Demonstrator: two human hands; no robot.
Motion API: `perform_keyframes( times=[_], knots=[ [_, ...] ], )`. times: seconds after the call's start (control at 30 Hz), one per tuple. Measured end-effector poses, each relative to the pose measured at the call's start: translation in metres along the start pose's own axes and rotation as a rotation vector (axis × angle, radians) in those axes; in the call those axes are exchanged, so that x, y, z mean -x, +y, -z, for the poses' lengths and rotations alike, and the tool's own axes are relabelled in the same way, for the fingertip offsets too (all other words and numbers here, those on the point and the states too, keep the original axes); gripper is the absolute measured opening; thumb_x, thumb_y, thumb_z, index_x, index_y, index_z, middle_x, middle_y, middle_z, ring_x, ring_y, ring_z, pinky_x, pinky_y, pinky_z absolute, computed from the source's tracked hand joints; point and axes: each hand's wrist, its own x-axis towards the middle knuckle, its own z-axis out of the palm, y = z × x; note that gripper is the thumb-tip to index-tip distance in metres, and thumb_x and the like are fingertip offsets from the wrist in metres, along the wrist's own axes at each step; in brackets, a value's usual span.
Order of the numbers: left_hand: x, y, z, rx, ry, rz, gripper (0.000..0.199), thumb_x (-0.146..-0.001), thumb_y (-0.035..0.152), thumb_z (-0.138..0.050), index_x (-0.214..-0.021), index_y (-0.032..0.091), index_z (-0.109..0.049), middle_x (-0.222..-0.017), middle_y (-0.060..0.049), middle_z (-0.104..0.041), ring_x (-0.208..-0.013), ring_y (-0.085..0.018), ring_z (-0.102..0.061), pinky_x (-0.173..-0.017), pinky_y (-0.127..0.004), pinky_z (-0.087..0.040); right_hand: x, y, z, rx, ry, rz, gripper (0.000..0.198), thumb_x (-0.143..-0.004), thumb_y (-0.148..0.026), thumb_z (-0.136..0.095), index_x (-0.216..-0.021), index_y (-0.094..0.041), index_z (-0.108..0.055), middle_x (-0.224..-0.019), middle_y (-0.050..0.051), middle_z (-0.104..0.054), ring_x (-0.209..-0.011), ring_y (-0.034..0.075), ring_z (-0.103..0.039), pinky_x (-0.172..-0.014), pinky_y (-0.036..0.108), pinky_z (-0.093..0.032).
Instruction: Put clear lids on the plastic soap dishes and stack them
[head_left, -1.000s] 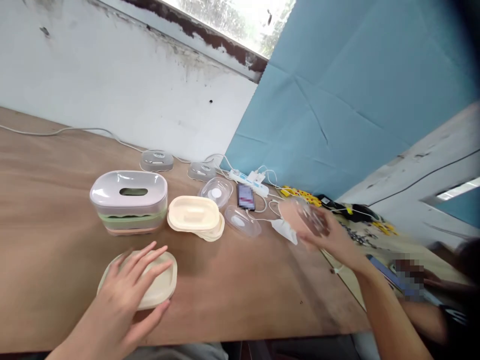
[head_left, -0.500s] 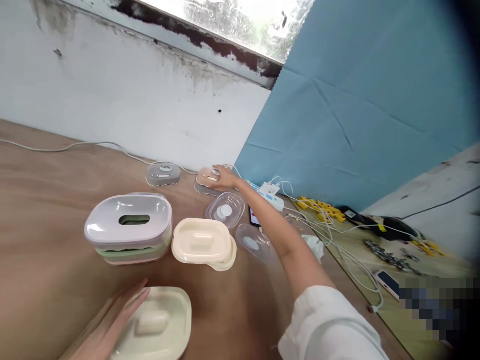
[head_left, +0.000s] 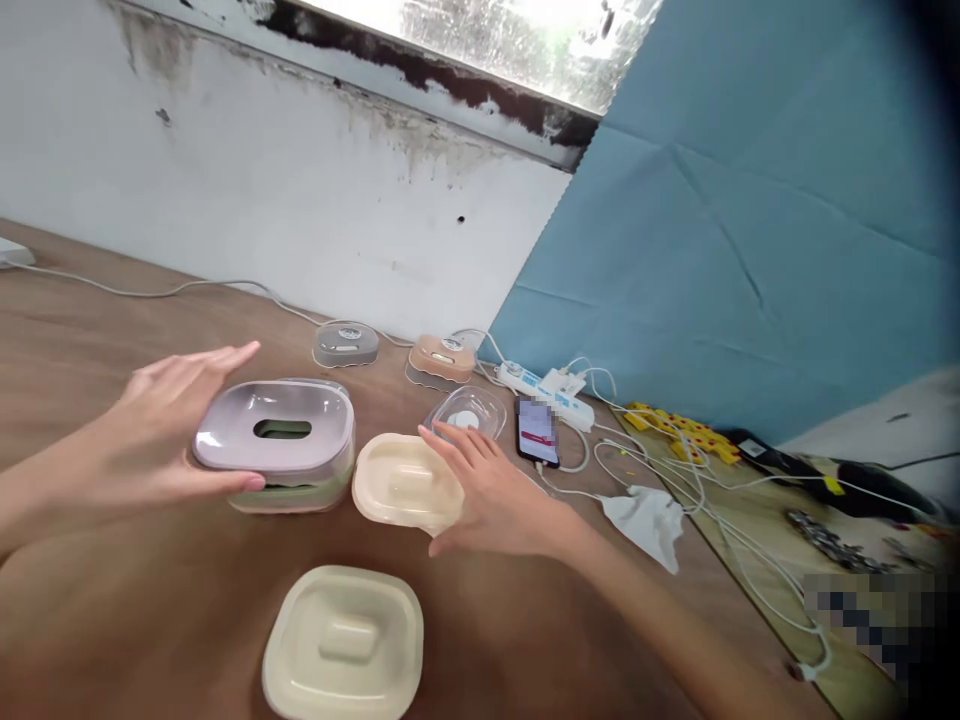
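Note:
My left hand point(head_left: 176, 430) is open at the left end of a stack of oval plastic boxes with a glossy lilac slotted top point(head_left: 277, 455), thumb in front and fingers behind. My right hand point(head_left: 499, 490) spreads its fingers over the right end of a cream plastic tub point(head_left: 401, 480) with a raised block in its middle; whether it touches is hard to tell. Nearer to me lies a pale yellow-green tub point(head_left: 349, 640), untouched. A clear plastic lid point(head_left: 484, 408) with a white disc is partly covered by my right fingers.
By the wall stand a grey translucent case point(head_left: 345, 345) and a peach one point(head_left: 442, 357). At the right are a phone point(head_left: 537, 432), a white power strip point(head_left: 559, 395), tangled white cables, a crumpled tissue point(head_left: 649, 520) and yellow parts point(head_left: 682, 430).
My right hand has come back from the peach case to the cream tub. My left hand has left the yellow-green tub and moved up beside the lilac-topped stack. The view has shifted slightly.

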Motion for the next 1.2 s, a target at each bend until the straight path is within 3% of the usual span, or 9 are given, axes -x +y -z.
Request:
perform_keyframes(
  times=[0.1,0.27,0.37,0.47,0.63,0.77,0.9,1.07,1.2],
  knots=[
    [-0.009,-0.017,0.003,0.054,-0.198,0.05,0.074,-0.084,0.054,-0.046,-0.146,0.025,-0.019,-0.126,0.0,-0.055,-0.112,-0.027,-0.055,-0.091,-0.048,-0.046,0.001,0.004,-0.016,0.001,0.02,-0.01,0.11,-0.064,-0.045,-0.079,-0.148,-0.021,-0.013,-0.146,0.017,-0.032,-0.135,0.033,-0.029,-0.109,0.054,-0.026],
    [0.002,0.018,0.021,0.048,0.16,0.04,0.084,-0.075,0.05,-0.059,-0.145,0.021,-0.023,-0.129,-0.002,-0.052,-0.114,-0.032,-0.051,-0.099,-0.051,-0.04,0.005,0.015,-0.029,-0.141,0.112,-0.042,0.108,-0.064,-0.046,-0.078,-0.148,-0.027,-0.013,-0.138,0.015,-0.037,-0.128,0.032,-0.038,-0.104,0.05,-0.035],
    [0.024,0.056,0.023,0.277,0.25,-0.021,0.091,-0.066,0.05,-0.066,-0.144,0.023,-0.026,-0.134,-0.004,-0.046,-0.117,-0.034,-0.049,-0.097,-0.046,-0.044,0.01,0.016,-0.031,-0.238,0.15,-0.053,0.102,-0.067,-0.052,-0.075,-0.147,-0.028,-0.016,-0.136,0.013,-0.038,-0.125,0.03,-0.041,-0.103,0.047,-0.037],
    [0.054,0.093,-0.001,0.464,0.027,-0.12,0.081,-0.07,0.058,-0.056,-0.139,0.024,-0.034,-0.133,-0.009,-0.047,-0.115,-0.032,-0.052,-0.093,-0.041,-0.048,0.016,0.014,-0.031,-0.314,0.205,-0.111,0.088,-0.076,-0.052,-0.066,-0.146,-0.029,-0.018,-0.135,0.012,-0.04,-0.125,0.029,-0.042,-0.103,0.046,-0.038],
    [0.084,0.12,-0.045,0.367,-0.282,-0.061,0.082,-0.063,0.031,-0.065,-0.138,0.026,-0.033,-0.131,-0.009,-0.051,-0.112,-0.03,-0.054,-0.092,-0.038,-0.047,0.048,0.009,-0.018,-0.337,0.403,-0.213,0.084,-0.076,-0.048,-0.066,-0.144,-0.027,-0.021,-0.14,0.012,-0.037,-0.127,0.032,-0.04,-0.105,0.049,-0.036],
    [0.084,0.116,-0.051,0.263,-0.307,-0.101,0.083,-0.067,0.027,-0.062,-0.143,0.024,-0.027,-0.136,-0.011,-0.047,-0.118,-0.03,-0.05,-0.092,-0.038,-0.045,0.107,0.004,-0.01,-0.356,0.315,-0.257,0.087,-0.072,-0.043,-0.068,-0.144,-0.03,-0.021,-0.146,0.008,-0.033,-0.133,0.032,-0.035,-0.107,0.048,-0.035],
    [0.084,0.11,-0.058,0.225,-0.294,-0.112,0.081,-0.067,0.029,-0.062,-0.142,0.023,-0.032,-0.135,-0.01,-0.049,-0.118,-0.032,-0.05,-0.093,-0.039,-0.044,0.156,-0.012,-0.028,-0.392,0.135,-0.412,0.093,-0.069,-0.036,-0.072,-0.146,-0.031,-0.019,-0.147,0.009,-0.032,-0.134,0.032,-0.035,-0.108,0.05,-0.035],
    [0.086,0.109,-0.075,0.242,-0.277,-0.144,0.081,-0.065,0.037,-0.066,-0.139,0.023,-0.036,-0.135,-0.012,-0.051,-0.12,-0.035,-0.048,-0.095,-0.043,-0.043,0.167,-0.024,-0.047,-0.399,-0.116,-0.465,0.107,-0.064,-0.044,-0.077,-0.149,-0.023,-0.015,-0.148,0.014,-0.031,-0.139,0.034,-0.023,-0.11,0.053,-0.031],
    [0.083,0.109,-0.062,0.36,-0.226,-0.191,0.078,-0.07,0.042,-0.061,-0.141,0.028,-0.032,-0.145,-0.008,-0.041,-0.126,-0.035,-0.042,-0.099,-0.046,-0.04,0.154,-0.017,-0.029,-0.318,0.004,-0.4,0.099,-0.072,-0.054,-0.069,-0.149,-0.025,-0.014,-0.152,0.013,-0.026,-0.141,0.033,-0.022,-0.111,0.053,-0.029]
  ],
)
